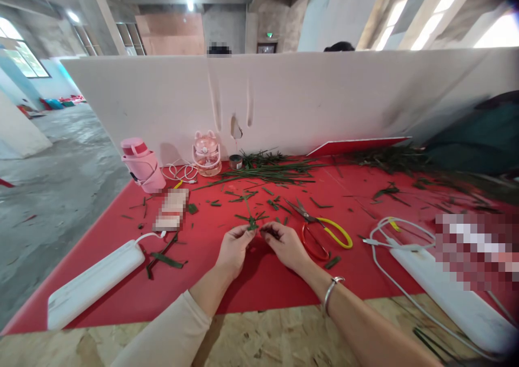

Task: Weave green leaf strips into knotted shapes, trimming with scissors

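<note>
My left hand (235,249) is closed, its thumb and fingers pinching a small knot of green leaf strips (252,224) whose thin ends stick out to the sides and away from me. Just right of it, my right hand (287,246) has its fingers curled and pressed together. Whatever its fingertips hold is hidden. A pair of scissors (312,218) with one yellow and one red handle lies beside my right hand, blades apart. Short leaf scraps (231,196) are scattered over the red table covering (259,291) around both hands.
Long green strips (271,173) lie in a pile before a white board (284,97). Pink bottle (142,167), pink jug (206,153) and small tin (235,162) stand at back left. White power banks (97,283) with cables flank my arms. Heads show beyond the board.
</note>
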### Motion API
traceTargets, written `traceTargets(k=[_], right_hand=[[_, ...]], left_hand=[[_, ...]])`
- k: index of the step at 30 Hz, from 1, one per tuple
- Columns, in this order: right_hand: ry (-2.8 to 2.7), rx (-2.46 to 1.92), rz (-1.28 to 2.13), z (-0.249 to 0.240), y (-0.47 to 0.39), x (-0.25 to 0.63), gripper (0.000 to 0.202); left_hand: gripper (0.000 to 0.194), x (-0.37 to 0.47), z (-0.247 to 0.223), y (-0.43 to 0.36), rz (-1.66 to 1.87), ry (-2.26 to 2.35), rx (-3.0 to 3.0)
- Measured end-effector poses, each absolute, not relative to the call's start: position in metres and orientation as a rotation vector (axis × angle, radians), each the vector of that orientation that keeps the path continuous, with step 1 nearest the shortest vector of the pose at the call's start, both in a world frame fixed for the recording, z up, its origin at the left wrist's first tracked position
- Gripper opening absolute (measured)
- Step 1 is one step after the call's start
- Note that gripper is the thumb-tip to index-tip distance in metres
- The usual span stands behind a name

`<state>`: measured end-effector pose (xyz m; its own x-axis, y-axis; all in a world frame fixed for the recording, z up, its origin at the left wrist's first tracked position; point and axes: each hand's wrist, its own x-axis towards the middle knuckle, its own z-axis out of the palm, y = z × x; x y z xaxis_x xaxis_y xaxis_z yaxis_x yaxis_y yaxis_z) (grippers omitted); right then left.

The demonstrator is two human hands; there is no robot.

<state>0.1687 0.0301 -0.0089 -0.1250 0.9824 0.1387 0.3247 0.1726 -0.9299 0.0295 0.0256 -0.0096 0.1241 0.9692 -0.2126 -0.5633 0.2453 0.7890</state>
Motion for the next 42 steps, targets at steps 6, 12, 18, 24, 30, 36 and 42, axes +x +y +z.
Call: traceTargets(k=[6, 12, 18, 24, 30, 36, 42], right_hand=[[-1.567, -1.221, 1.007, -0.004, 0.027, 0.167, 0.018], [-1.562, -1.088, 1.111, 0.005, 0.02, 0.161, 0.019], [-1.508, -1.059, 1.19, 0.003, 0.018, 0.158, 0.017], [-1.542, -1.061, 1.151, 0.003, 0.018, 0.158, 0.016], [-1.568, -1.085, 1.082, 0.004, 0.018, 0.158, 0.018], [-1.561, -1.154, 1.076, 0.002, 0.02, 0.157, 0.018], [-1.508, -1.142, 1.2, 0.001, 0.018, 0.155, 0.018]], left_hand=[[0.03, 0.03, -0.011, 0.027, 1.259, 0.843, 0.637], [0.026, 0.031, -0.001, 0.026, 1.246, 0.776, 0.494], [0.022, 0.029, -0.001, 0.026, 1.173, 0.718, 0.413], [0.018, 0.028, -0.001, 0.028, 1.226, 0.695, 0.375], [0.022, 0.031, 0.0, 0.027, 1.245, 0.723, 0.412], [0.022, 0.034, -0.001, 0.024, 1.207, 0.695, 0.527], [0.019, 0.033, 0.002, 0.023, 1.209, 0.724, 0.484]])
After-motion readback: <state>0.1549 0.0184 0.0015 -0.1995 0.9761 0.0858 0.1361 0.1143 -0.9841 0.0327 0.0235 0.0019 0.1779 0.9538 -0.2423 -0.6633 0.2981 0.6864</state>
